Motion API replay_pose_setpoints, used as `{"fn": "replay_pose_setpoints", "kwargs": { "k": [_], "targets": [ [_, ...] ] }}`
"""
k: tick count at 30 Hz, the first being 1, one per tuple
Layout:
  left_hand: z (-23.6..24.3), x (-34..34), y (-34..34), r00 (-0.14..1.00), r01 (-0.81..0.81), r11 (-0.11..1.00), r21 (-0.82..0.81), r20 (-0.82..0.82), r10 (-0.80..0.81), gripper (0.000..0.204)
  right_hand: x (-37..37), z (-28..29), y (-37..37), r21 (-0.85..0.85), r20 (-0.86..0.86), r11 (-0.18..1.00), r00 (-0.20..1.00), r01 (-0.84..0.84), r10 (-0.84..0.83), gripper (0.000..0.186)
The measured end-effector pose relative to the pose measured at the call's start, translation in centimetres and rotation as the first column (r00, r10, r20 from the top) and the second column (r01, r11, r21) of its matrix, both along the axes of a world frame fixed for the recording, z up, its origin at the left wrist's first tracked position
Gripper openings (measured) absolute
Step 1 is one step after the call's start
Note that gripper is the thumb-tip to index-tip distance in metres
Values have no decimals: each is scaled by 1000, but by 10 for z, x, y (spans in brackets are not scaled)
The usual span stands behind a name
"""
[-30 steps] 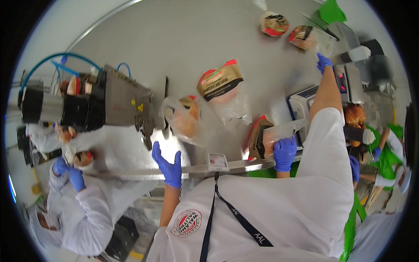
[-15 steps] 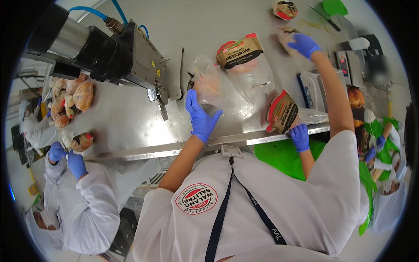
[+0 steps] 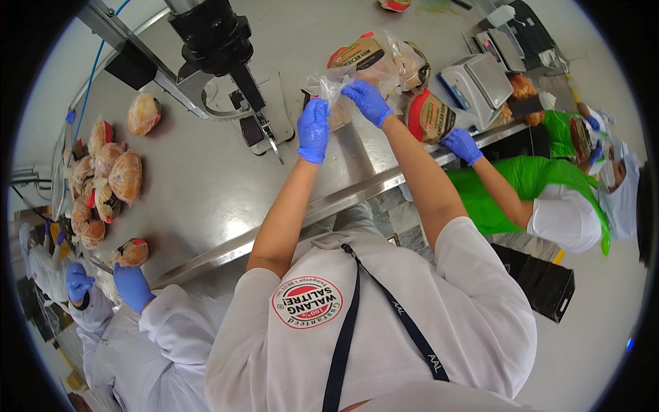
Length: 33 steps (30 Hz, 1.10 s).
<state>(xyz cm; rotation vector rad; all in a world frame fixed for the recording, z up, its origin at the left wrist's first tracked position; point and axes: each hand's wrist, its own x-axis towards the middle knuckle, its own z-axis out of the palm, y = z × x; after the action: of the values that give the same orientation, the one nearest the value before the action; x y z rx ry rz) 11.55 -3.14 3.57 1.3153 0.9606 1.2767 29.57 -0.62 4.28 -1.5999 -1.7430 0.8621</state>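
Both of my hands wear blue gloves and are raised over the steel table [image 3: 199,178]. My left hand [image 3: 314,132] is closed on the gathered top of a clear plastic bag of ham [image 3: 339,117]. My right hand [image 3: 368,103] pinches the same bag's loose plastic from the other side. The bag's contents are mostly hidden behind my hands. Just beyond lies a bagged ham [image 3: 364,55] with a red, tan and black label. Another bagged ham [image 3: 412,69] rests to its right, and a third labelled ham [image 3: 427,118] sits near the table edge.
A clipping machine [image 3: 247,103] stands left of my hands. Several wrapped hams [image 3: 110,172] are piled at the far left, near a co-worker's gloved hands [image 3: 132,287]. On the right are a weighing scale [image 3: 480,86] and another co-worker's gloved hand [image 3: 462,145] by the labelled ham.
My right hand has left a ham at the far right and come to the bag beside my left hand. My left hand has closed on the bag's plastic. The view has shifted.
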Motion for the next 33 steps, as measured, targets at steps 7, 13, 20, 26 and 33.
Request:
{"fn": "replay_pose_setpoints", "kwargs": {
  "k": [7,13,20,26,33],
  "targets": [
    [-8,-30,13,990,-47,999,1,134,46,19,-39,19,-77,22,-600,923,744,383,-294,18],
    [-81,-16,31,940,105,921,-374,339,30,23,-4,-39,-80,-288,-826,792,278,538,-490,14],
    [-50,-2,-28,929,120,875,-468,-258,-265,54,6,-62,-117,-504,-846,762,-56,407,-530,19],
    [-24,14,-7,564,631,605,-486,-249,-787,43,9,-6,-152,-494,-816,850,433,-180,-383,35],
    [-138,-24,22,827,388,922,10,-446,-343,27,-54,17,-169,101,-503,960,846,260,-177,74]
  ]
}}
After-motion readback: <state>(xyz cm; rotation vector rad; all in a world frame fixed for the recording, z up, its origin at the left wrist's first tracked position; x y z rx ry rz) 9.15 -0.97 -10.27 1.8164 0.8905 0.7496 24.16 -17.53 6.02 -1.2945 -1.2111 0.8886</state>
